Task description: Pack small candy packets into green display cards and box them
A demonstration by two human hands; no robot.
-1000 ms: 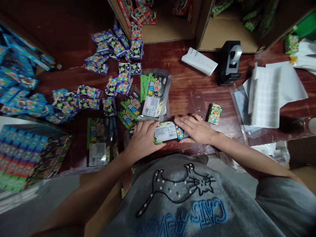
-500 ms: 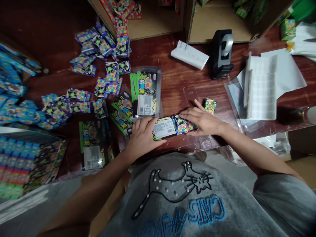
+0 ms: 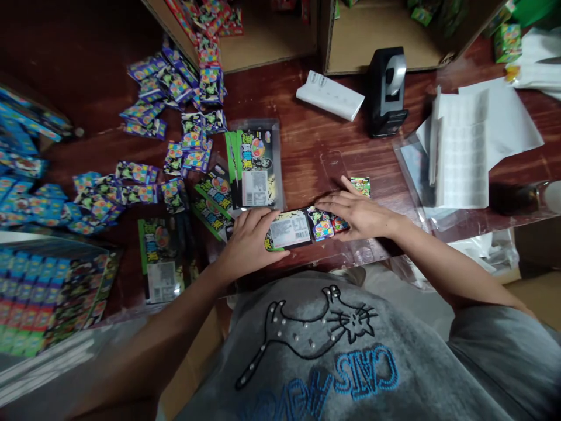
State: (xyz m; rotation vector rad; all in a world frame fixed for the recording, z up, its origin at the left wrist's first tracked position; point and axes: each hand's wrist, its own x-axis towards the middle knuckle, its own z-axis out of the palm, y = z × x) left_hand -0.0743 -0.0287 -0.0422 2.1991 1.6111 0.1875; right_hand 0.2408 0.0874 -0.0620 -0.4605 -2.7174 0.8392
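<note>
My left hand (image 3: 248, 240) grips the left end of a long black printed sleeve (image 3: 289, 228) with a pale label, thumb below and fingers along the top edge. At the sleeve's right end lies a purple candy packet (image 3: 321, 224), with a red packet (image 3: 339, 223) beside it. My right hand (image 3: 357, 213) is closed over the right side of these packets, fingers across the top. A small green packet (image 3: 360, 186) shows past the fingers; its lower part is hidden. Just behind the sleeve lies a stack of black and green printed cards (image 3: 255, 166).
Loose purple packets (image 3: 175, 82) lie at the back left, blue packets (image 3: 30, 199) at far left. A tape dispenser (image 3: 388, 93) and a white oblong block (image 3: 331, 95) stand behind. Sticker sheets (image 3: 462, 149) lie right. Cardboard boxes (image 3: 272, 49) border the back.
The view has shifted slightly. The blue strip between the sleeve and the purple packet no longer shows; a dark edge is there now. Both hands stay almost in place.
</note>
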